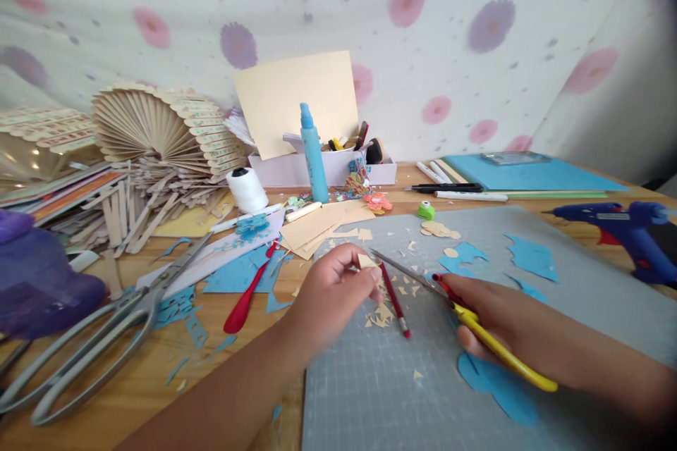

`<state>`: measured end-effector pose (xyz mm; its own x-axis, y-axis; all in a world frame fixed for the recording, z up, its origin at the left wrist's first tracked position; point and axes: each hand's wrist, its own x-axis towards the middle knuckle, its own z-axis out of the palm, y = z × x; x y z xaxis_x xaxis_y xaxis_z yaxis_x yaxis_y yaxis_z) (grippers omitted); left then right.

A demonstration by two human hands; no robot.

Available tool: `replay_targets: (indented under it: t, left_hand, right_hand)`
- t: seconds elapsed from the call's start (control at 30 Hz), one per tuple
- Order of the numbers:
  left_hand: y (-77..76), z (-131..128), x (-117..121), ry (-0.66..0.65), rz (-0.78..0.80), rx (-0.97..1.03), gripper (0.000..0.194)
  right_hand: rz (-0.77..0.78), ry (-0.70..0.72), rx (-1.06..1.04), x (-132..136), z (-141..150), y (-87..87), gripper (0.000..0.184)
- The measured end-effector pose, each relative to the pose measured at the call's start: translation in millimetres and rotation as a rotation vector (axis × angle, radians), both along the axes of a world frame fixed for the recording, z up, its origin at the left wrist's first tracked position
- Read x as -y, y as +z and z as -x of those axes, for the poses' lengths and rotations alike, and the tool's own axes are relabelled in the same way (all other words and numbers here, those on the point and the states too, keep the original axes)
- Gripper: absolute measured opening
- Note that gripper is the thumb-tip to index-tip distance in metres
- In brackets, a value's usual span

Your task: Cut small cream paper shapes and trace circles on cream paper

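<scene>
My left hand (338, 289) pinches a small piece of cream paper (366, 263) between thumb and fingers, above the grey cutting mat (364, 394). At about 4 o'clock from it, my right hand (508, 313) is wrapped around the yellow-handled scissors (479, 330), their tip just beside the paper; I can't tell whether they touch. The red pencil (394, 301) lies at 5 o'clock from the paper, the green punch (426, 211) at 2, the blue bottle (316, 165) at 11
</scene>
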<state>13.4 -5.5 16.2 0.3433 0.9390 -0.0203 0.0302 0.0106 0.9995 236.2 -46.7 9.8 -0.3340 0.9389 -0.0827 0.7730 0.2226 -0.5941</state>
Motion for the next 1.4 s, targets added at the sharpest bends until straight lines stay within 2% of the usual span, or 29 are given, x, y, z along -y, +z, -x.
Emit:
replay_targets:
  t: [0.1,0.27,0.47,0.8,1.0,1.1,1.27,1.33,1.4]
  left_hand:
    - [-0.4,-2,-1,0.032,0.036,0.053,0.015]
    - [-4.5,-2,-5,0.039,0.003,0.113,0.012]
    - [-8.9,1,-7,0.063,-0.014,0.081,0.011]
    - [-10.1,0,-5,-0.036,0.003,0.091,0.016]
    - [-13.3,-3,-3,-0.04,0.01,0.116,0.017]
    - [-11.9,-2,-1,-0.045,-0.018,0.072,0.02]
    - [-8.8,0,2,0.002,-0.113,-0.119,0.027]
    - [-8.9,0,1,0.006,-0.097,-0.119,0.024]
    - [-9.6,-2,-1,0.021,-0.034,-0.027,0.018]
  right_hand:
    - [0.067,0.065,-0.007,2,-2,3.1,0.012]
    - [0.112,0.066,0.1,0,-2,3.2,0.01]
    - [0.119,0.048,0.124,-1,-1,3.3,0.014]
    - [0.119,0.042,0.063,-1,-1,-1.6,0.008]
    - [0.106,0.04,0.067,-2,-1,-7.6,0.016]
    - [0.108,0.02,0.08,-2,0,-6.6,0.019]
    - [0.122,0.033,0.041,-2,1,-2.9,0.01]
    - [0.126,0.016,0.047,-2,2,-1.7,0.011]
    - [0.133,0.006,0.058,-2,1,-0.8,0.012]
